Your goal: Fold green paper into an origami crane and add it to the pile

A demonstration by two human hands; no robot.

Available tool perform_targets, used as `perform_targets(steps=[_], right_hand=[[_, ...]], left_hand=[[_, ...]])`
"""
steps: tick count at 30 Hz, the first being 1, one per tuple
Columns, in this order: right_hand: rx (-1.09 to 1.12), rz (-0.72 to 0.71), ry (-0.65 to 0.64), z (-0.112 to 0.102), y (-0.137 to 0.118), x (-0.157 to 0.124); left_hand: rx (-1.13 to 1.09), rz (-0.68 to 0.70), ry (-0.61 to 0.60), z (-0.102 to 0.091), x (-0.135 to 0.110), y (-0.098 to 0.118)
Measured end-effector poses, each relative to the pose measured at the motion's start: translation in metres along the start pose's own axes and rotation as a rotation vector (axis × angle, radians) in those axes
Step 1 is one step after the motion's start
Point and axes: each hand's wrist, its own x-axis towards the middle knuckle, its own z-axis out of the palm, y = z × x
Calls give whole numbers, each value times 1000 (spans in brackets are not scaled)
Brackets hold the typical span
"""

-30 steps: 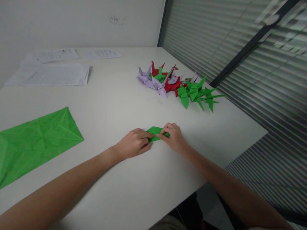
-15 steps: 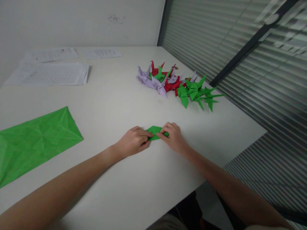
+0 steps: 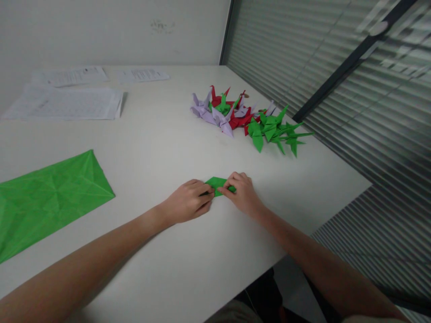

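Just the left hand (image 3: pixel 190 202) has moved a tiny bit since the earlier frame: its fingers are more bent, and a dark gap shows between them. Those fingers touch the left end of a small green paper (image 3: pixel 216 182), but I cannot tell if they pinch it or only press on it. The right hand (image 3: pixel 244 193) has its thumb and fingers closed on the right end of the same paper. This little paper is folded and sits between the two hands, low over the white table (image 3: pixel 151 148). Off to the left is a big green sheet (image 3: pixel 55 195), flat, with many crease lines, and its left side goes out of view. Past the right hand is a bunch of paper birds. Purple birds (image 3: pixel 221 119) are on the left, red birds (image 3: pixel 239 121) are in the middle, and most of the green birds (image 3: pixel 270 128) are on the right. Far back on the left lie white papers (image 3: pixel 70 105) with print on them. Behind them is a pale wall (image 3: pixel 101 31), and striped blinds (image 3: pixel 279 49) hang along the right side.
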Motion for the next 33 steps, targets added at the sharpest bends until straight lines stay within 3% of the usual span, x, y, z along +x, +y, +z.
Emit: perform_targets(steps=[7, 17, 22, 33], right_hand=[[0, 17, -16, 0, -1, 0], [-58, -10, -26, -2, -4, 1], [-95, -40, -4, -8, -5, -3], [-32, 45, 42, -5, 5, -8]], left_hand=[[1, -6, 44, 2, -1, 0], [108, -20, -105, 1, 4, 5], [122, -20, -104, 3, 3, 4], [98, -29, -93, 2, 2, 4]])
